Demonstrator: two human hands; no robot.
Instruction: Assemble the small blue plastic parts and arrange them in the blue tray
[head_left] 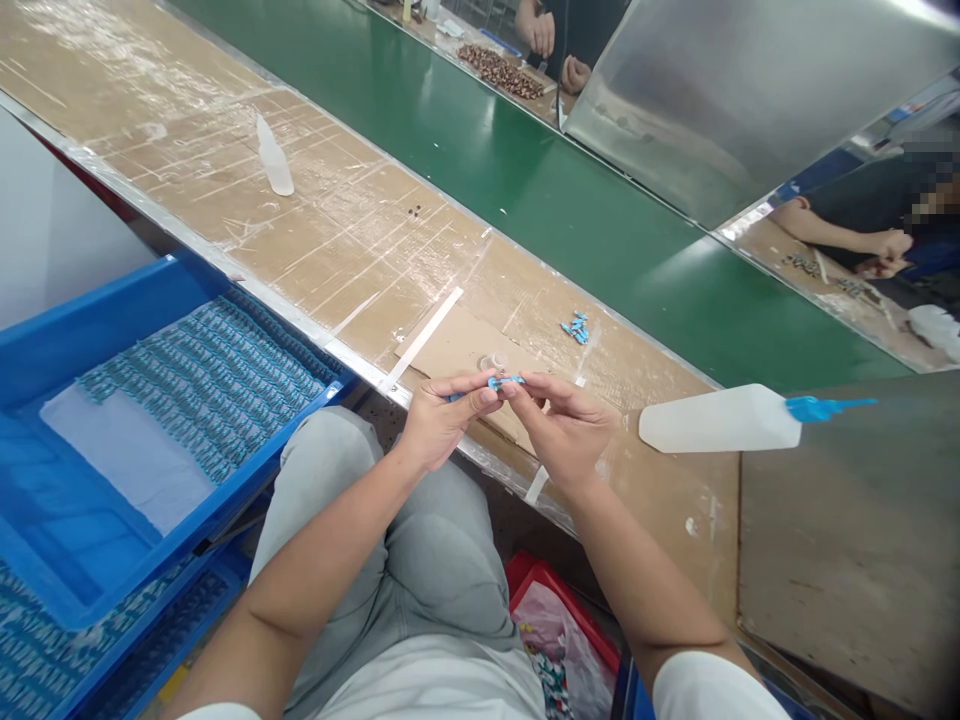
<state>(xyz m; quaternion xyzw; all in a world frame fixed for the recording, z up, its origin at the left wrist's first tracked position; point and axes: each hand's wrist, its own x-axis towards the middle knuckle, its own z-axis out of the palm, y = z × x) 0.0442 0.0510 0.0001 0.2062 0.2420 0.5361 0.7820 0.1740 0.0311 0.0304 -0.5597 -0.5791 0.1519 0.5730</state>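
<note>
Over the near edge of the workbench, both my hands meet at a small blue piece [505, 381], too small to name more exactly. My left hand [448, 412] pinches it from the left between thumb and fingers. From the other side, my right hand [564, 418] grips its right end with thumb and forefinger. A bit of blue also shows at the left fingers. Just behind the fingertips, a small clear round cup [493, 362] stands on a cardboard sheet [457, 345]. A little pile of similar blue pieces [576, 328] lies beyond my right hand.
A white squeeze bottle with a blue nozzle [720, 420] lies at right; another white bottle [274, 158] is farther left. A green conveyor belt [465, 140] runs behind the bench. Blue trays [45, 350] with rows of blue pieces stand at left. Two co-workers' hands [537, 32] show across the belt.
</note>
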